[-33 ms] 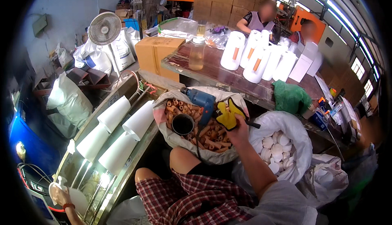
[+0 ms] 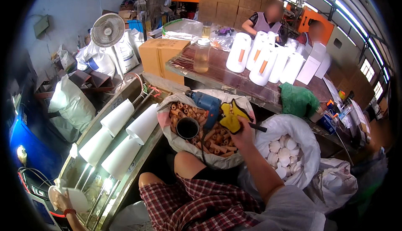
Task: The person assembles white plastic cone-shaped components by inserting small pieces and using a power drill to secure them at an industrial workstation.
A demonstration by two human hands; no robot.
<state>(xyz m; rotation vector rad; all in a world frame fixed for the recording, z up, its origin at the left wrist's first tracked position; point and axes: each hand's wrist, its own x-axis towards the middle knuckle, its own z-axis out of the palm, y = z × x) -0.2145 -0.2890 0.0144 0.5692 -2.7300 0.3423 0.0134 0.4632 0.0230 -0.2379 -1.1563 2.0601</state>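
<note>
At the lower left my left hand (image 2: pixel 62 200) grips the rim of a white tapered plastic vessel (image 2: pixel 78 200), over the end of the trough. My right hand (image 2: pixel 240 129) is closed on a yellow and black work glove (image 2: pixel 230 117). From beside that hand sticks out a black rod (image 2: pixel 257 127); whether I hold it is unclear. Just left of the glove, a blue power drill (image 2: pixel 208 102) lies over an open sack (image 2: pixel 226 160) of brown wooden handles (image 2: pixel 215 141). A dark round cup (image 2: pixel 187 128) sits among the handles.
Several white tapered vessels (image 2: pixel 121 157) lie on rails in the wooden trough (image 2: pixel 146 153). Beside my right arm stands a sack (image 2: pixel 310 134) of white lids (image 2: pixel 284 151). On the table (image 2: pixel 184 63) are white pitchers (image 2: pixel 238 51) and a bottle (image 2: pixel 202 55). Two people sit behind it.
The yellow glove in my right hand has shifted slightly left and turned. The white vessel in my left hand has tipped and moved up a little.
</note>
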